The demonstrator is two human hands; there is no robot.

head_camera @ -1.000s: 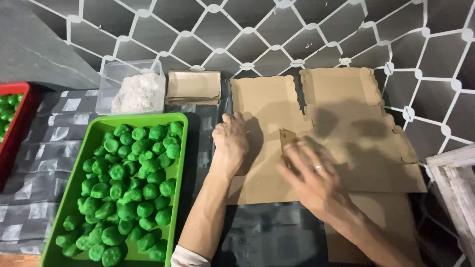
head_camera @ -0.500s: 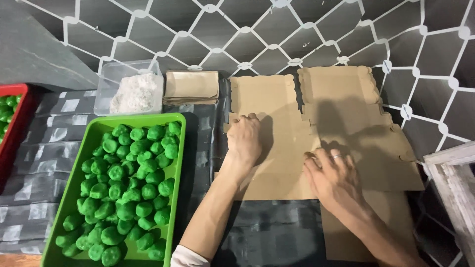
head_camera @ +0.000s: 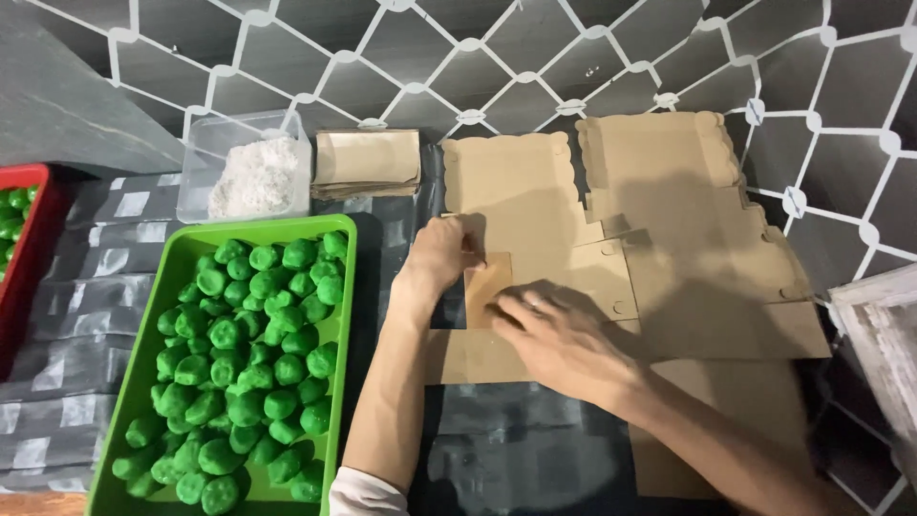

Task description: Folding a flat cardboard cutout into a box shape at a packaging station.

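A flat brown cardboard box blank point(head_camera: 535, 220) lies unfolded in front of me, beside a second blank point(head_camera: 688, 239) to its right. My left hand point(head_camera: 437, 258) rests on the blank's left edge and pinches a small side flap point(head_camera: 485, 287) that stands partly raised. My right hand point(head_camera: 559, 339) lies flat on the cardboard just right of that flap, fingers spread and touching it. A green tray point(head_camera: 339, 382) full of several green balls point(head_camera: 253, 354) sits left of my left arm.
A clear tub of white powder point(head_camera: 253, 177) and a stack of folded brown cardboard pieces point(head_camera: 366, 161) sit at the back. A red tray point(head_camera: 38, 248) with green balls is at far left. A pale wooden frame point(head_camera: 884, 330) stands at right. More cardboard point(head_camera: 735, 420) lies under my right forearm.
My right hand has slid left across the cardboard to the small flap beside my left hand. My left hand has shifted slightly and now pinches that flap, which has lifted.
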